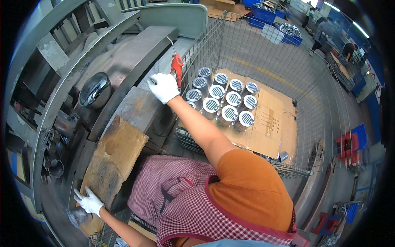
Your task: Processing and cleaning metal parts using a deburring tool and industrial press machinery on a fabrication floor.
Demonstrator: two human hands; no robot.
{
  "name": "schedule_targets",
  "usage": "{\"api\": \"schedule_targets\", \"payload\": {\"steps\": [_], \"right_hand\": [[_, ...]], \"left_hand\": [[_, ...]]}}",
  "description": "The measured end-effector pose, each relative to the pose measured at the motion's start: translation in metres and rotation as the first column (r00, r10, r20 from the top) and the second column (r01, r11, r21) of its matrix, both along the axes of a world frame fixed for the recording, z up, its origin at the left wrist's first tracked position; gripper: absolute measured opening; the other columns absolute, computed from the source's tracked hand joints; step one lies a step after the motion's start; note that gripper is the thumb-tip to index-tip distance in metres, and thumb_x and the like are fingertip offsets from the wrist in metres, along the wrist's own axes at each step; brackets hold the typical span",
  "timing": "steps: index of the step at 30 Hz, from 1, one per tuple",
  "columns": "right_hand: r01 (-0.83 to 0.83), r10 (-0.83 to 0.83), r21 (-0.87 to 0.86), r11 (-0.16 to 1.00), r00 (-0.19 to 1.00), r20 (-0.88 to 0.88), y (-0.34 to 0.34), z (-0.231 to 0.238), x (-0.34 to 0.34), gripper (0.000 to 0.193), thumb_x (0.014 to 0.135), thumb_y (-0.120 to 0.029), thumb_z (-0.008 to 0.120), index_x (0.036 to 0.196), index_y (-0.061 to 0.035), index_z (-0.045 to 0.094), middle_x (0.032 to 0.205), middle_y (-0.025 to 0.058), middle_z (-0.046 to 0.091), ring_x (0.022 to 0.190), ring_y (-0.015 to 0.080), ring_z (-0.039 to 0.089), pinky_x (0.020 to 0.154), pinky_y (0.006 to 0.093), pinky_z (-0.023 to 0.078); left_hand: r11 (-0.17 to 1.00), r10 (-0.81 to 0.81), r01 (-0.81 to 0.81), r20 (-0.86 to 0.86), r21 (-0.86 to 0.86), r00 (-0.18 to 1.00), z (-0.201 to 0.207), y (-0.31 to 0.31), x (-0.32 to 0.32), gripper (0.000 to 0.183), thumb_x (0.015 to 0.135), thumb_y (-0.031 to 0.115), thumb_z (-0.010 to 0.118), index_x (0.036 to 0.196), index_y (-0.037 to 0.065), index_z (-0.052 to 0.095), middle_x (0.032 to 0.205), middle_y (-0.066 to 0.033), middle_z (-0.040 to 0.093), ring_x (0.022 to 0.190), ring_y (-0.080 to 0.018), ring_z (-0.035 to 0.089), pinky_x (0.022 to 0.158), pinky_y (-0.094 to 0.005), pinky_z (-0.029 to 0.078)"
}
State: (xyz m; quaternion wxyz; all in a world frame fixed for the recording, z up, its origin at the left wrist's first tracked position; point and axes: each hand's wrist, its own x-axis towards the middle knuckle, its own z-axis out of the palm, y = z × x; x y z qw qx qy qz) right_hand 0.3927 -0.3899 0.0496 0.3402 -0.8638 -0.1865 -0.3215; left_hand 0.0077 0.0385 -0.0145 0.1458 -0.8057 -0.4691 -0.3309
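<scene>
My left hand (89, 201), in a white glove, is at the near end of the wooden board (111, 156), thumb and fingers spread. Just below it is a shiny metal cup (78, 216); whether they touch is unclear. My right hand (163, 87), also gloved, is reached out over the far end of a grey metal block (138, 103), its fingers curled in. Whatever they may hold is hidden. Close to its right hangs a red air blow gun (177, 66) with a thin bent nozzle. Several metal cylinders with slotted tops (228, 113) stand in rows on cardboard (269, 119) to the right.
A wire mesh cage (263, 45) surrounds the cardboard and cylinders. Left of the board, a machine frame (45, 123) curves past a dark round metal pot (95, 89). Blue bins (263, 15) of metal parts stand far off, with people (323, 33) working at the upper right.
</scene>
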Motion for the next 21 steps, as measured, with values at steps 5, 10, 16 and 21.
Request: {"api": "schedule_targets", "payload": {"steps": [5, 10, 16, 21], "right_hand": [[0.006, -0.006, 0.000, 1.000, 1.000, -0.011, 0.001, -0.001, 0.000, 0.028, 0.090, -0.036, 0.064, 0.082, -0.0110, 0.073, 0.078, 0.0141, 0.070, 0.074, 0.0349, 0.069, 0.068, 0.0473, 0.053], [-0.003, 0.003, 0.018, 1.000, 1.000, -0.001, 0.001, -0.003, 0.001, 0.027, 0.090, -0.036, 0.065, 0.082, -0.0114, 0.073, 0.078, 0.0143, 0.070, 0.074, 0.0350, 0.069, 0.068, 0.0474, 0.053], [-0.006, 0.006, 0.014, 1.000, 1.000, 0.004, 0.000, -0.002, 0.001, 0.026, 0.090, -0.035, 0.065, 0.083, -0.0114, 0.074, 0.077, 0.0146, 0.070, 0.073, 0.0353, 0.069, 0.068, 0.0471, 0.053], [-0.011, 0.011, 0.021, 1.000, 1.000, 0.028, 0.000, -0.002, 0.000, 0.026, 0.089, -0.035, 0.065, 0.082, -0.0109, 0.074, 0.077, 0.0146, 0.070, 0.073, 0.0350, 0.069, 0.068, 0.0468, 0.053]], "left_hand": [[0.913, -0.054, -0.068, -0.284, -0.402, 0.957, 0.003, 0.010, -0.003, 0.057, 0.098, 0.054, 0.053, 0.145, 0.021, 0.053, 0.148, -0.0150, 0.051, 0.120, -0.0400, 0.060, 0.097, -0.0491, 0.050], [0.996, 0.004, -0.009, -0.063, -0.085, 0.998, 0.001, -0.002, -0.001, 0.057, 0.098, 0.058, 0.049, 0.141, 0.021, 0.057, 0.142, -0.0134, 0.057, 0.120, -0.0364, 0.060, 0.096, -0.0497, 0.050], [0.924, -0.061, -0.038, -0.244, -0.381, 0.968, 0.006, 0.003, -0.002, 0.054, 0.098, 0.053, 0.054, 0.140, 0.021, 0.058, 0.142, -0.0128, 0.057, 0.122, -0.0354, 0.060, 0.098, -0.0499, 0.049], [0.973, -0.060, 0.027, -0.139, -0.227, 0.989, -0.001, 0.004, -0.003, 0.057, 0.098, 0.056, 0.052, 0.141, 0.021, 0.057, 0.143, -0.0133, 0.057, 0.123, -0.0343, 0.059, 0.100, -0.0493, 0.047]]}}
